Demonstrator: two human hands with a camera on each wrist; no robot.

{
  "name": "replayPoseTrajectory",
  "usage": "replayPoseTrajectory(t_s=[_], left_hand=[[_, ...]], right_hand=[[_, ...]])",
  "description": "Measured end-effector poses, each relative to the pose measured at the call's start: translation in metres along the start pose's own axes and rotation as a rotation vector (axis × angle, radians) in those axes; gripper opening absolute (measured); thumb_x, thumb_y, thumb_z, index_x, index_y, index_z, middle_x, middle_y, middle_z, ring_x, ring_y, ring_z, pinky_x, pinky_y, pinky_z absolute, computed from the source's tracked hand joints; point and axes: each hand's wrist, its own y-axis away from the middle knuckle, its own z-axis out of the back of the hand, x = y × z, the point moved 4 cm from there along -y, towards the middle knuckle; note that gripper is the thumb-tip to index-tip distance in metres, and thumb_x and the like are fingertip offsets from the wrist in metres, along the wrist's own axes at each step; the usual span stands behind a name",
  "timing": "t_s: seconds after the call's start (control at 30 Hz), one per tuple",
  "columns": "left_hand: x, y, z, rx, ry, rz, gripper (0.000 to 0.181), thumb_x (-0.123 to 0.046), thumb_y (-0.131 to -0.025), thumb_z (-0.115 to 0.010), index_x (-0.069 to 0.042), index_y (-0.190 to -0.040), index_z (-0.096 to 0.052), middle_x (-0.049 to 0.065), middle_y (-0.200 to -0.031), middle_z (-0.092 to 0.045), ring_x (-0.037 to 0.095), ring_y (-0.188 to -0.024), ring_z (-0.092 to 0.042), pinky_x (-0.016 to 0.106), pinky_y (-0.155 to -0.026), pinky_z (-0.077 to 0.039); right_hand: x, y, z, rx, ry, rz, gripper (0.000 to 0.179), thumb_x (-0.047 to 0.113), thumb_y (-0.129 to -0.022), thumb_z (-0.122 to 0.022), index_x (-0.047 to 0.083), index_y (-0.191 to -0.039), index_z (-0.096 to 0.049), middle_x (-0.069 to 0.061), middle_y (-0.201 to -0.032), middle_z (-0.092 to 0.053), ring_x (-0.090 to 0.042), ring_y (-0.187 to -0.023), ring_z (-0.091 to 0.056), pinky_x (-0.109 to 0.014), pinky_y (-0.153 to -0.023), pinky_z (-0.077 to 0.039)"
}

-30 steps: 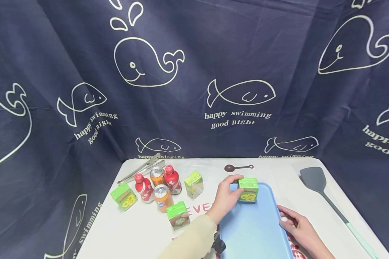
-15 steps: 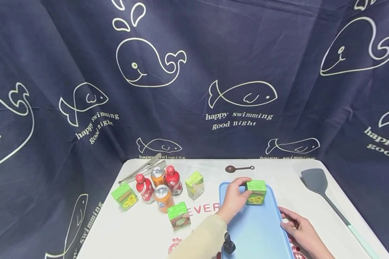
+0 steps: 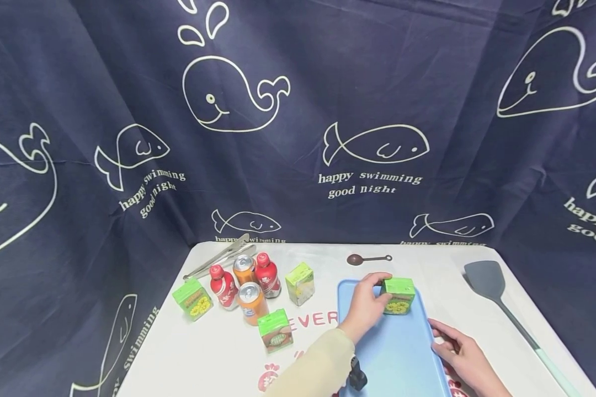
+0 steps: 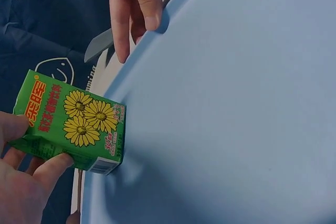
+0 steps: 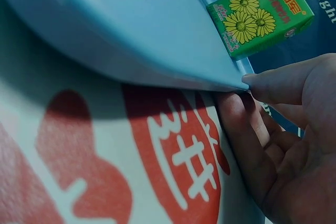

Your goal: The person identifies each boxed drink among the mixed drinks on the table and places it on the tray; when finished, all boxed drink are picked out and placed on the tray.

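My left hand [image 3: 370, 305] grips a green drink carton [image 3: 399, 298] with yellow flowers on its front, fingers and thumb on its sides. The carton is upright at the far right end of the blue tray [image 3: 392, 353]; in the left wrist view its base [image 4: 107, 165] meets the tray or sits just above it. My right hand [image 3: 461, 350] is at the tray's right edge. Seen from the right wrist, the thumb [image 5: 275, 83] lies on top of the rim and a finger is beneath it, pinching the edge.
Left of the tray stand green cartons [image 3: 275, 332], red-capped bottles [image 3: 223, 289] and orange cans [image 3: 251, 303]. Metal tongs [image 3: 218, 258] lie behind them. A brown spoon [image 3: 356, 259] is beyond the tray, and a grey spatula [image 3: 487, 278] is to its right.
My left hand has carried the flowered carton rightward across the tray's far end, toward its right corner. The right hand has kept its place on the tray edge.
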Motion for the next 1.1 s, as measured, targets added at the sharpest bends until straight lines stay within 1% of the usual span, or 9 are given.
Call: replayPoseTrajectory(t_s=[0.1,0.27,0.5,0.67,0.73,0.77,0.83,0.97,1.1], left_hand=[[0.001,0.0,0.0,0.008,0.006,0.006,0.045,0.006,-0.088,-0.076,-0.018,-0.126,-0.072,-0.012,-0.123,-0.068,0.006,-0.116,-0.061,0.031,-0.109,-0.048],[0.002,0.0,0.001,0.016,0.003,0.002,0.045,0.005,-0.089,-0.075,-0.017,-0.128,-0.072,-0.011,-0.125,-0.068,0.008,-0.119,-0.061,0.031,-0.11,-0.047],[0.004,0.003,0.005,0.032,-0.008,0.001,0.051,-0.002,-0.092,-0.076,-0.018,-0.138,-0.067,-0.005,-0.131,-0.068,0.015,-0.124,-0.062,0.034,-0.112,-0.047],[0.007,0.008,0.01,0.066,0.041,0.01,0.052,-0.005,-0.093,-0.076,-0.013,-0.143,-0.063,0.0,-0.137,-0.066,0.021,-0.127,-0.062,0.036,-0.106,-0.053],[0.009,0.011,0.013,0.088,0.033,0.01,0.052,-0.007,-0.094,-0.075,-0.012,-0.144,-0.062,0.001,-0.139,-0.064,0.021,-0.128,-0.06,0.036,-0.104,-0.054],[0.009,0.013,0.014,0.101,0.013,0.003,0.051,-0.008,-0.095,-0.075,-0.011,-0.145,-0.061,0.002,-0.141,-0.063,0.02,-0.129,-0.06,0.035,-0.104,-0.054],[0.01,0.016,0.018,0.123,-0.073,-0.033,0.051,-0.013,-0.097,-0.073,-0.013,-0.146,-0.059,0.0,-0.143,-0.061,0.018,-0.131,-0.058,0.034,-0.108,-0.051],[0.009,0.023,0.024,0.17,-0.228,-0.133,0.052,-0.02,-0.1,-0.07,-0.016,-0.15,-0.056,-0.002,-0.148,-0.057,0.015,-0.137,-0.053,0.033,-0.115,-0.043],[0.004,0.03,0.033,0.221,-0.306,-0.219,0.054,-0.025,-0.103,-0.067,-0.016,-0.153,-0.051,-0.002,-0.154,-0.052,0.015,-0.142,-0.047,0.033,-0.118,-0.039]], right_hand=[[0.0,0.001,0.0,-0.005,0.008,-0.003,0.061,0.006,-0.099,-0.068,-0.007,-0.154,-0.042,-0.015,-0.117,-0.064,-0.013,-0.081,-0.061,-0.031,-0.063,-0.06],[0.001,0.002,-0.002,0.005,-0.042,-0.03,0.062,0.004,-0.1,-0.065,-0.006,-0.155,-0.039,-0.016,-0.116,-0.062,-0.014,-0.079,-0.061,-0.034,-0.061,-0.061],[0.003,0.004,-0.003,0.005,-0.069,-0.035,0.062,0.002,-0.099,-0.065,-0.006,-0.155,-0.039,-0.018,-0.118,-0.062,-0.015,-0.079,-0.062,-0.036,-0.062,-0.063],[0.002,0.004,-0.003,0.002,-0.067,-0.032,0.062,0.002,-0.099,-0.065,-0.007,-0.155,-0.039,-0.019,-0.12,-0.062,-0.015,-0.08,-0.063,-0.037,-0.063,-0.064],[0.001,0.003,-0.003,0.002,-0.067,-0.032,0.062,0.002,-0.099,-0.065,-0.007,-0.155,-0.04,-0.019,-0.121,-0.062,-0.015,-0.08,-0.063,-0.037,-0.063,-0.064],[0.001,0.003,-0.003,0.003,-0.068,-0.032,0.062,0.002,-0.099,-0.065,-0.007,-0.155,-0.039,-0.019,-0.121,-0.062,-0.015,-0.08,-0.063,-0.037,-0.063,-0.064],[0.001,0.003,-0.003,0.003,-0.066,-0.028,0.062,0.002,-0.099,-0.065,-0.007,-0.155,-0.04,-0.019,-0.121,-0.062,-0.015,-0.08,-0.063,-0.037,-0.063,-0.064],[0.002,0.003,-0.003,0.002,-0.052,-0.021,0.062,0.003,-0.098,-0.066,-0.007,-0.154,-0.041,-0.019,-0.119,-0.062,-0.014,-0.079,-0.062,-0.036,-0.061,-0.063],[0.002,0.003,-0.003,0.007,-0.05,-0.021,0.062,0.002,-0.098,-0.066,-0.007,-0.154,-0.04,-0.02,-0.12,-0.062,-0.015,-0.081,-0.063,-0.036,-0.064,-0.063]])
